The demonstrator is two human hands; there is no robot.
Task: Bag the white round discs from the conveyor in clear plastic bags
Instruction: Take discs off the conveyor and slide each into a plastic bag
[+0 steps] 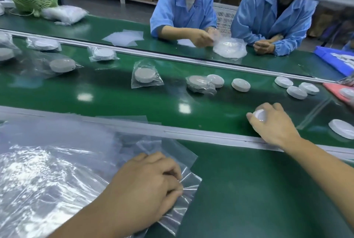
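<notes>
The white disc (260,116) you are after sits at the near side of the conveyor (134,101). Your right hand (274,124) is curled over it, fingers and thumb wrapped round its rim, most likely to lift it across the rail (191,135). Your left hand (145,186) pinches the corner of a clear bag (189,194) at the edge of the bag stack (47,161), fingers bunched tight, probably to peel one sheet free and ready its mouth. More loose discs (240,85) lie further up the belt, with bagged ones (146,76) to their left
</notes>
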